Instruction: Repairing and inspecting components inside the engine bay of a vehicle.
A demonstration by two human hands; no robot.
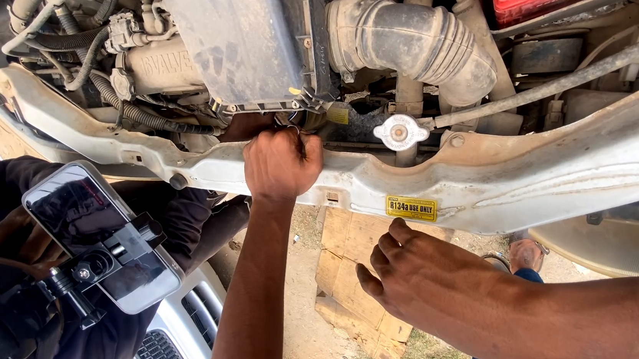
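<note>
My left hand [281,164] grips a wire clip just below the air filter box [224,33], not yet freed; my right hand [423,277] hangs loose, holding nothing, below it.

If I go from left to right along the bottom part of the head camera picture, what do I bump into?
Phone on a mount → left hand on the front crossbar → cardboard sheet → right hand → yellow sticker.

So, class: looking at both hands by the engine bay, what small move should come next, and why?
Probably bring the right hand up onto the front crossbar to steady things: it hangs free below, while the left hand is reaching over the bar beneath the air-filter box.
</note>
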